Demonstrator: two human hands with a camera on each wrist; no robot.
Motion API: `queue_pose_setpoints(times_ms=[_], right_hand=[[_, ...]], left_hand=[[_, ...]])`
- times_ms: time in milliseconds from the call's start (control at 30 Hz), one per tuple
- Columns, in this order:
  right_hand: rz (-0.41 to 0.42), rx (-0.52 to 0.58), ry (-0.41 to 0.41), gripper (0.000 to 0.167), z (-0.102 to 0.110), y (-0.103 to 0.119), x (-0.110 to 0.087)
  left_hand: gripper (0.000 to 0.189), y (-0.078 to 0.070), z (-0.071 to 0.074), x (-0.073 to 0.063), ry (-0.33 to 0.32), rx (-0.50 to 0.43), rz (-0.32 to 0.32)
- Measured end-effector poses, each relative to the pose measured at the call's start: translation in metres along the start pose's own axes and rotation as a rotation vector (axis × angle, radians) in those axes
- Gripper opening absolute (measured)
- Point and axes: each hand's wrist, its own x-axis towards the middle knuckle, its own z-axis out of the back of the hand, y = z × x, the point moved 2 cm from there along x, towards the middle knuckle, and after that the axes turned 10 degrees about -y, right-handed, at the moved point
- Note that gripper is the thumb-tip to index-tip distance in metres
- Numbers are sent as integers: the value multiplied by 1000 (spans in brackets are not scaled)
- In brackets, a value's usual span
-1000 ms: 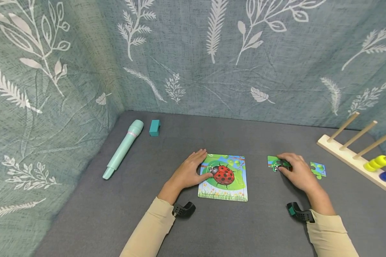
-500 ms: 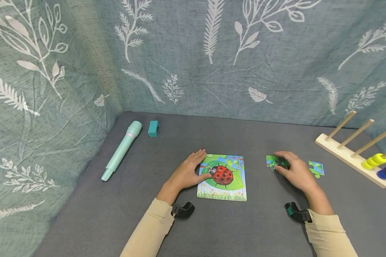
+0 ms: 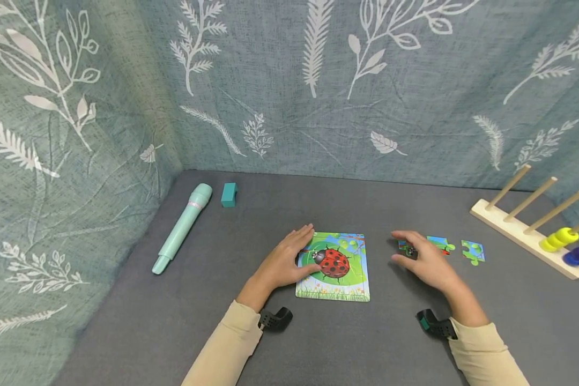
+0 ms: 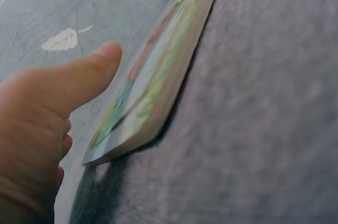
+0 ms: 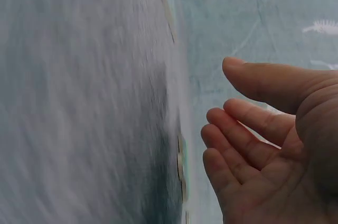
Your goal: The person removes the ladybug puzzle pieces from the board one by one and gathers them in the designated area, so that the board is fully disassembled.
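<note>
A square ladybug puzzle (image 3: pixel 335 284) lies flat on the dark grey table. My left hand (image 3: pixel 286 262) is at its left side with straight fingers, the thumb reaching over the picture; in the left wrist view that thumb (image 4: pixel 92 76) is raised above the board's surface. To the right, my right hand (image 3: pixel 427 262) hovers with relaxed, parted fingers over one loose puzzle piece (image 3: pixel 407 250), which shows between thumb and index finger. A second piece (image 3: pixel 438 244) lies partly behind the hand, and a third piece (image 3: pixel 474 251) beyond it. Nothing is in the right palm (image 5: pixel 264 192).
An abacus stand (image 3: pixel 516 228) with wooden pegs and yellow and blue rings stands at the right. A mint-green toy microphone (image 3: pixel 183 228) and a teal block (image 3: pixel 229 195) lie at the back left. A patterned curtain (image 3: pixel 270 80) hangs behind the table.
My right hand has shifted left, uncovering more of the piece with red behind it, and its thumb and fingers have spread apart. The left hand has stayed almost still beside the ladybug puzzle.
</note>
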Motion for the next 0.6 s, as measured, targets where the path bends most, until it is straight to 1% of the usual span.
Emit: queue_pose_setpoints(times_ms=[133,233,367,500,600], right_hand=[[-2,54,40,50,-9,8,-1],[17,93,75,49,-16,14,-3],[62,130,116,47,-26,23,-5],[94,149,130,45,-34,30,-7],[111,144,115,45,-39,33,-8]], left_hand=[[75,-7,-1,-2,-36,-10,-63],[71,-12,-5,-3,-41,-11,-128],[67,-18,-12,-6,-2,-2,-190],[64,-25,-16,-8,50,8,-209],[62,-29,-17,-8,64,18,-217]])
